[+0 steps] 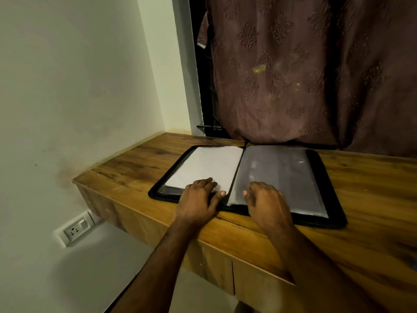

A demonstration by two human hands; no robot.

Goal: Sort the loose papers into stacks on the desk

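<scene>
Wooden table [140, 168] carries an open folder [325, 168]; white papers [205, 166] lie on its left page. Left hand [198, 199] presses them flat; right hand [266, 199] rests curled on a clear sleeve [282, 175], grip unclear. Sheets may snag or crease if pulled.

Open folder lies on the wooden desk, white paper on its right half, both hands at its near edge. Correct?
Not quite. The head view shows the white paper on the left half of the folder; the right half holds empty-looking grey sleeves. The rest stands.
</scene>
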